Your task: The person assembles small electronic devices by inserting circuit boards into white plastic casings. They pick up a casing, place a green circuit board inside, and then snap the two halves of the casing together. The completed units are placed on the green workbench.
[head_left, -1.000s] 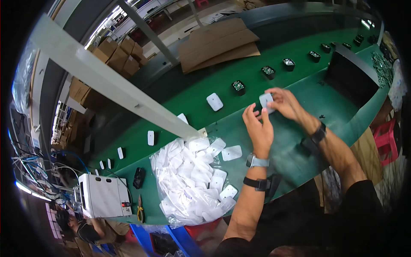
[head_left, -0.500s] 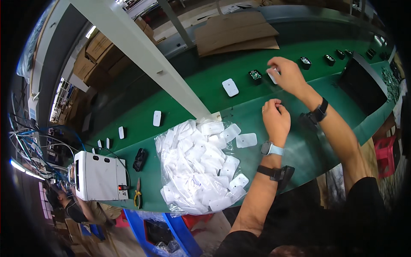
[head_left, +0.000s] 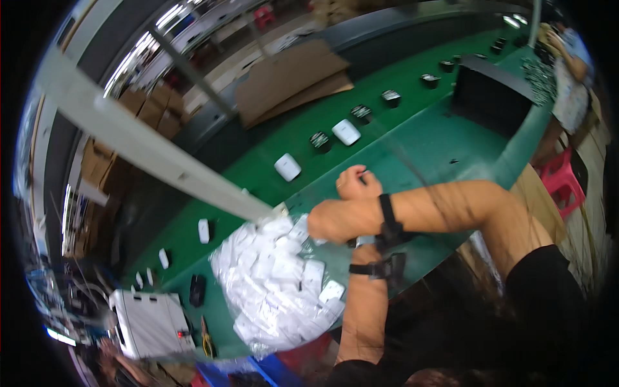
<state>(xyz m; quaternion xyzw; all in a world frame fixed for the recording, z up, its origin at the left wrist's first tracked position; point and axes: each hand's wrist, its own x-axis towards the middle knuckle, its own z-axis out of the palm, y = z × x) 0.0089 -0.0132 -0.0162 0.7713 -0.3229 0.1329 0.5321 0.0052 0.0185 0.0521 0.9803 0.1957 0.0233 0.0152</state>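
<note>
My right hand [head_left: 342, 220], blurred, reaches across my left forearm to the right edge of a clear plastic bag [head_left: 267, 322] heaped with white plastic covers [head_left: 264, 261]. Its fingertips are hidden, so I cannot tell whether it grips a cover. Just beyond it, my left hand [head_left: 360, 183] hovers over the green table with curled fingers; what they hold, if anything, is unclear. On the green belt, a white cover [head_left: 346, 132] lies between black open housings with circuit boards, one housing [head_left: 320, 141] to its left and another [head_left: 362, 113] behind it. Farther left lies another white cover [head_left: 287, 167].
A pale metal post [head_left: 161, 158] rises beside the bag. At left stand a white machine [head_left: 155, 322], pliers [head_left: 207, 338] and a black object [head_left: 197, 290]. A black bin [head_left: 493, 97] sits at right, near another person [head_left: 570, 64]. Cardboard sheets [head_left: 290, 80] lie behind the belt.
My right hand has moved from the belt back to the bag, crossing my left forearm. The white cover it held now lies on the belt. The whole view has shifted and tilted.
</note>
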